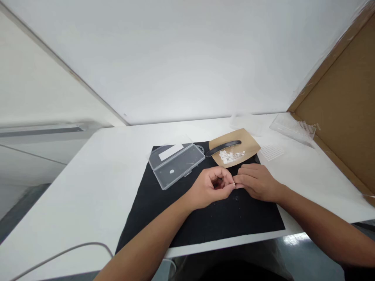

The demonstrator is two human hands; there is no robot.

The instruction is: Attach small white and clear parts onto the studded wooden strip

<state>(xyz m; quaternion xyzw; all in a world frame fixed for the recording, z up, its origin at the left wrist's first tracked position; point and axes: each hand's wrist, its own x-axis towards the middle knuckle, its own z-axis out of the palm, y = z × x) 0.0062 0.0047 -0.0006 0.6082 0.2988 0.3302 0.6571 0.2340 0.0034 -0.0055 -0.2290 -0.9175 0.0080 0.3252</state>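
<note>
Over the black mat, my left hand and my right hand meet at their fingertips. Thumb and forefinger of the left hand pinch a tiny pale piece, too small to name. The right fingers are pressed together at the same spot; whether they grip the piece as well is unclear. Just beyond the hands lies a brown card bearing a heap of white flakes. A dark curved strip, shaped like a nail file, rests across that card.
Left of the card lies an opened clear plastic case with a white label and one small white piece inside. A sheet of clear dots and a clear plastic package are at right. Brown cardboard borders the white table.
</note>
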